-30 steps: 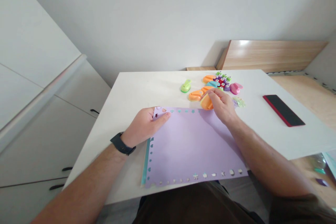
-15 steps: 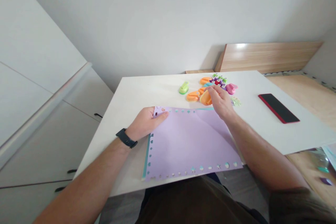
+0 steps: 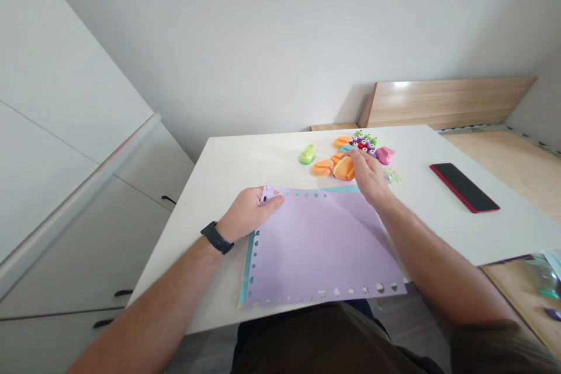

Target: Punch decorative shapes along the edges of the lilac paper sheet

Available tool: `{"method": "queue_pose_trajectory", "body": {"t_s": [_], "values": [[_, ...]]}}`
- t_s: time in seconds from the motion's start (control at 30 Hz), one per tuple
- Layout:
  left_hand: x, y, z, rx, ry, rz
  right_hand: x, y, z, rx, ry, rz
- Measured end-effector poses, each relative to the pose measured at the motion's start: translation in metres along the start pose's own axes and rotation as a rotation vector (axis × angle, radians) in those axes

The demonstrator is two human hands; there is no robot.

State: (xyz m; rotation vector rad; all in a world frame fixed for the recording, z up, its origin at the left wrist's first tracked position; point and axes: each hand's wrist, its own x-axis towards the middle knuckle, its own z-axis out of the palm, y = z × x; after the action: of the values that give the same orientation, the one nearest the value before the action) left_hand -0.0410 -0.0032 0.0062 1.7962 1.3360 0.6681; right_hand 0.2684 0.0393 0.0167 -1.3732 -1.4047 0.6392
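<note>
A lilac sheet of paper (image 3: pixel 324 245) lies across the near part of the white table, with small shapes punched along its left, top and bottom edges. Turquoise paper (image 3: pixel 245 274) shows beneath it at the left and top. My left hand (image 3: pixel 249 210) grips the sheet's upper left corner, thumb on top, fingers hidden underneath. Beyond the sheet's top edge, my right hand (image 3: pixel 368 174) has its fingers curled on a large orange craft punch (image 3: pixel 343 169). Another orange craft punch (image 3: pixel 322 168) sits just left of it.
A green punch (image 3: pixel 307 154) stands apart at the left. Behind my right hand are a pink punch (image 3: pixel 384 155) and a cluster of small purple, red and green pieces (image 3: pixel 364 141). Pale green scraps (image 3: pixel 393 176) lie nearby. A black, red-edged slab (image 3: pixel 464 187) rests at the right.
The view has tilted up slightly. The large orange punch now looks flatter, with my right hand still at it. My left hand keeps the same corner of the sheet.
</note>
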Motion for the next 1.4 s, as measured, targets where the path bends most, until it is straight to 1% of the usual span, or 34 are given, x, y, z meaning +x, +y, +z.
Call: {"method": "queue_pose_trajectory", "body": {"t_s": [0.07, 0.23, 0.5, 0.67, 0.77, 0.9, 1.0, 1.1, 1.2, 1.4], "values": [[-0.001, 0.000, 0.000, -0.006, 0.004, 0.000, 0.001, 0.001, 0.001, 0.030, -0.003, 0.029], [-0.002, 0.004, -0.001, 0.001, 0.014, 0.022, 0.000, -0.002, 0.002, 0.178, -0.076, 0.128], [-0.001, 0.002, 0.000, 0.062, -0.008, 0.000, 0.002, -0.002, 0.004, 0.212, -0.130, 0.171], [-0.001, -0.001, 0.000, 0.054, 0.016, -0.005, 0.003, 0.001, 0.006, 0.395, -0.164, 0.279], [-0.001, 0.000, 0.000, 0.043, 0.010, 0.000, 0.004, -0.002, 0.006, 0.474, -0.149, 0.318], [-0.001, 0.001, 0.000, 0.052, 0.000, 0.000, 0.003, -0.013, 0.004, 0.497, -0.170, 0.315], [-0.002, 0.002, 0.000, 0.040, 0.008, 0.026, 0.000, -0.021, 0.002, 0.565, -0.207, 0.336], [-0.002, 0.002, -0.001, 0.027, 0.018, 0.048, -0.001, -0.024, 0.000, 0.643, -0.250, 0.365], [-0.001, -0.001, 0.000, 0.055, 0.011, 0.037, 0.001, -0.020, -0.003, 0.714, -0.307, 0.397], [0.001, -0.005, 0.002, 0.148, -0.020, 0.004, 0.005, -0.013, -0.009, 0.963, -0.460, 0.444]]}}
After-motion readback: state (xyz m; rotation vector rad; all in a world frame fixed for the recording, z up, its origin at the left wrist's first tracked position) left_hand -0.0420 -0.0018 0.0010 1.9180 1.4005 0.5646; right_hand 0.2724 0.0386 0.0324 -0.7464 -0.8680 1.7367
